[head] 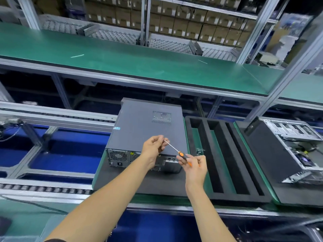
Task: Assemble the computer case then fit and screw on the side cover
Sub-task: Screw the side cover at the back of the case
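The computer case lies on its side on the dark surface, side cover up. Above it, right hand grips the screwdriver handle — left hand fingers pinch its tip.
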